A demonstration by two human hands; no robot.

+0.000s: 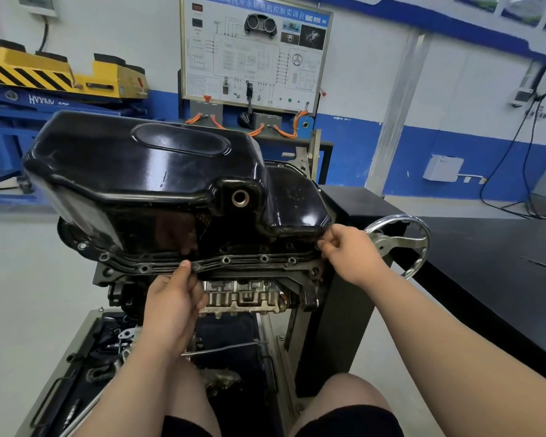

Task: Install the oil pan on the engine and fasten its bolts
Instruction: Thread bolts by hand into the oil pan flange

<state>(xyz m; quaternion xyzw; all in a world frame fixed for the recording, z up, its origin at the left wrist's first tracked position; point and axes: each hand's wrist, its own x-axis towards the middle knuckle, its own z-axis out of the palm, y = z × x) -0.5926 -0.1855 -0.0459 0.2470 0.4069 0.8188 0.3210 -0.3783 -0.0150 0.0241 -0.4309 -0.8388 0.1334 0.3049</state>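
A glossy black oil pan (145,171) lies upside down on top of the engine (240,298), which is mounted on a stand. Its flange (243,259) carries several bolt holes along the near edge, and a drain hole (240,198) faces me. My left hand (174,298) grips the near flange at its middle, thumb on top. My right hand (344,247) pinches the flange at the pan's right corner. I cannot tell whether a bolt is between those fingers.
A chrome handwheel (401,241) sits just right of my right hand on the black stand (353,279). Below the engine, a tray (85,357) holds loose parts and tools. A black bench (501,279) runs along the right. A training board (252,52) stands behind.
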